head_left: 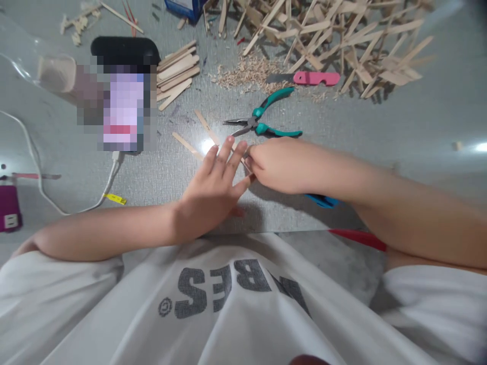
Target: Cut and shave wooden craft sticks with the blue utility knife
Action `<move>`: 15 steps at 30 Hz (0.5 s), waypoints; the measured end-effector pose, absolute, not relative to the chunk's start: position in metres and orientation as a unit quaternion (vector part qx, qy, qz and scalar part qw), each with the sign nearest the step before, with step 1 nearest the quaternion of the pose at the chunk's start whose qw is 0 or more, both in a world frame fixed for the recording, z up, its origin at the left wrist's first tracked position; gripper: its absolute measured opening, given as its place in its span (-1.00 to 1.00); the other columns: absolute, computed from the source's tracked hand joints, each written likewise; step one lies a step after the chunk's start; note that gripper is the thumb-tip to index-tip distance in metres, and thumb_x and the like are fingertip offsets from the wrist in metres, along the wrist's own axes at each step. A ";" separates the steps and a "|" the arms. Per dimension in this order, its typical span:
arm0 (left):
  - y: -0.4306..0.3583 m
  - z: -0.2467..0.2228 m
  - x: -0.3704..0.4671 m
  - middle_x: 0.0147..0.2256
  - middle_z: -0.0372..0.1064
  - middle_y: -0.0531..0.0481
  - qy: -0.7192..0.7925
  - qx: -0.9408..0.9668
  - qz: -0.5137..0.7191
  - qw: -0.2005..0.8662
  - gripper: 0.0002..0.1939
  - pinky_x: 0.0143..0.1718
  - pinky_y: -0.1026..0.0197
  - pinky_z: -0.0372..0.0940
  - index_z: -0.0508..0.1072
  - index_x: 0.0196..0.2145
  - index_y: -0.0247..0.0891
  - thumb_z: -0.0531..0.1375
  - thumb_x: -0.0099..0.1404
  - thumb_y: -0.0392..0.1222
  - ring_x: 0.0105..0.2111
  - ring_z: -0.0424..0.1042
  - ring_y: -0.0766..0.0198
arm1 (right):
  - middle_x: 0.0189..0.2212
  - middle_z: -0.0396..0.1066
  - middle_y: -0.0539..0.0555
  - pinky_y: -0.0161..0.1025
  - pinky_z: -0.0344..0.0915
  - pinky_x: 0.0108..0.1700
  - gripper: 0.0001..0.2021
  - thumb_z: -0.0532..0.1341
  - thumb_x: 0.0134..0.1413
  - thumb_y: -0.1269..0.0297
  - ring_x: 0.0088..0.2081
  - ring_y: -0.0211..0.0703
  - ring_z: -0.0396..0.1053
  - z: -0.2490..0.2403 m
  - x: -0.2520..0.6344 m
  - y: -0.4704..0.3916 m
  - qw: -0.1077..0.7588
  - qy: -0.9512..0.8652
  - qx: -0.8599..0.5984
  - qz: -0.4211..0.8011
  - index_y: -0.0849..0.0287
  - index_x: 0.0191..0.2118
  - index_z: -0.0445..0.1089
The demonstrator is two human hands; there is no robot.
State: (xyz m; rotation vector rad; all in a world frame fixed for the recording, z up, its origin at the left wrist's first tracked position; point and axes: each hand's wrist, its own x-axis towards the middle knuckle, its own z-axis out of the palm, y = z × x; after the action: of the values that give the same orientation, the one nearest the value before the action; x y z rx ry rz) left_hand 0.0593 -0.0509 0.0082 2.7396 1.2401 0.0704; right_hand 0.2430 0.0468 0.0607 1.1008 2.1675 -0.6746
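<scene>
My left hand (218,182) lies over two popsicle sticks, its fingers spread and its palm down. One popsicle stick (186,145) pokes out from under its fingers towards the upper left. The other popsicle stick (205,124) slants down beneath the fingertips to my right hand (268,162). That hand is closed, with thumb and fingers pinched at the stick's near end; its grip is partly hidden. Just beyond both hands are long-nose pliers (252,122) with teal handles, lying with their jaws apart.
A heap of popsicle sticks (323,33) spreads across the back right, near wood shavings (247,71) and a pink folding knife (315,78). Stacked sticks (177,73) lie beside a propped, blurred phone (124,106) with a white cable (108,187). A blue object (322,201) shows under my right forearm.
</scene>
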 end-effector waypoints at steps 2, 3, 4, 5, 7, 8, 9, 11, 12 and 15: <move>-0.051 0.011 0.058 0.55 0.25 -0.44 0.399 0.914 0.065 0.020 -0.37 0.50 -0.37 0.27 0.48 0.40 -0.31 0.42 0.45 -0.11 0.55 0.29 -0.41 | -0.25 0.59 0.28 -0.14 0.08 -0.30 -0.64 -0.01 0.51 0.28 -0.35 -0.01 0.38 0.059 0.247 0.047 0.268 0.817 0.444 -0.253 0.20 -0.16 0.53; -0.048 0.012 0.057 0.41 0.47 -0.41 0.382 0.919 0.098 0.004 -0.56 0.38 -0.27 0.38 0.57 0.25 -0.32 0.35 0.50 -0.13 0.41 0.49 -0.31 | -0.25 0.59 0.27 -0.15 0.08 -0.30 -0.63 -0.02 0.54 0.24 -0.33 -0.02 0.39 0.057 0.248 0.048 0.242 0.816 0.459 -0.253 0.19 -0.15 0.52; -0.045 0.011 0.056 0.18 0.65 -0.34 0.364 0.921 0.137 -0.004 -0.73 0.19 -0.16 0.47 0.62 0.06 -0.31 0.28 0.54 -0.12 0.19 0.65 -0.17 | -0.26 0.58 0.23 -0.16 0.07 -0.30 -0.64 -0.02 0.55 0.22 -0.33 -0.04 0.39 0.055 0.249 0.048 0.211 0.815 0.476 -0.256 0.18 -0.16 0.50; -0.040 0.010 0.055 -0.11 0.71 -0.21 0.344 0.921 0.185 -0.001 -0.78 -0.04 -0.06 0.47 0.60 -0.16 -0.25 0.22 0.56 -0.09 -0.11 0.69 -0.01 | -0.29 0.56 0.20 -0.17 0.06 -0.30 -0.65 -0.01 0.55 0.21 -0.33 -0.06 0.39 0.051 0.250 0.049 0.175 0.812 0.492 -0.262 0.16 -0.19 0.47; -0.028 0.005 0.054 -0.44 0.52 0.00 0.358 0.891 0.276 0.044 -0.72 -0.35 0.05 0.28 0.41 -0.37 -0.17 0.17 0.54 -0.10 -0.48 0.45 0.21 | -0.37 0.50 0.13 -0.18 0.09 -0.29 -0.70 0.01 0.53 0.24 -0.33 -0.08 0.39 0.042 0.252 0.050 0.086 0.804 0.507 -0.298 0.14 -0.25 0.39; -0.022 0.001 0.054 -0.47 0.46 0.04 0.398 0.860 0.311 0.074 -0.75 -0.39 0.07 0.22 0.33 -0.39 -0.15 0.18 0.50 -0.15 -0.51 0.37 0.25 | -0.42 0.47 0.08 -0.19 0.12 -0.27 -0.73 0.02 0.51 0.26 -0.34 -0.09 0.40 0.037 0.252 0.050 0.041 0.795 0.504 -0.335 0.12 -0.27 0.34; -0.016 -0.003 0.054 -0.46 0.43 0.06 0.438 0.825 0.338 0.113 -0.77 -0.41 0.11 0.19 0.28 -0.38 -0.13 0.20 0.46 -0.18 -0.51 0.33 0.28 | -0.46 0.45 0.05 -0.19 0.16 -0.26 -0.74 0.03 0.51 0.26 -0.36 -0.10 0.41 0.031 0.253 0.049 -0.004 0.784 0.494 -0.376 0.09 -0.29 0.29; -0.007 -0.010 0.054 -0.41 0.39 0.09 0.498 0.757 0.381 0.185 -0.78 -0.42 0.17 0.18 0.23 -0.32 -0.12 0.24 0.41 -0.20 -0.49 0.30 0.32 | -0.51 0.42 -0.01 -0.19 0.22 -0.25 -0.74 0.03 0.52 0.26 -0.41 -0.13 0.41 0.020 0.254 0.046 -0.089 0.750 0.482 -0.444 0.05 -0.33 0.19; -0.004 -0.012 0.054 -0.41 0.35 0.11 0.517 0.728 0.398 0.212 -0.79 -0.42 0.19 0.19 0.24 -0.28 -0.12 0.26 0.40 -0.18 -0.49 0.29 0.33 | -0.55 0.40 -0.03 -0.19 0.24 -0.27 -0.74 0.06 0.49 0.28 -0.46 -0.15 0.40 0.016 0.255 0.043 -0.115 0.736 0.470 -0.475 0.03 -0.35 0.15; 0.000 -0.017 0.055 -0.49 0.26 0.20 0.543 0.682 0.398 0.287 -0.82 -0.43 0.22 0.21 0.36 -0.13 -0.14 0.29 0.42 -0.11 -0.53 0.27 0.35 | -0.59 0.37 -0.09 -0.21 0.28 -0.36 -0.74 0.08 0.48 0.28 -0.54 -0.19 0.36 0.008 0.258 0.034 -0.171 0.677 0.444 -0.561 0.02 -0.34 0.15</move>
State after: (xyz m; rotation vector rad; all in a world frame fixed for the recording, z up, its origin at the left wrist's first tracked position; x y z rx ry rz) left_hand 0.0546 0.0000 -0.0174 1.8205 1.4498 1.0630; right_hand 0.2580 0.0336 0.0076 1.5690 2.3960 -1.9852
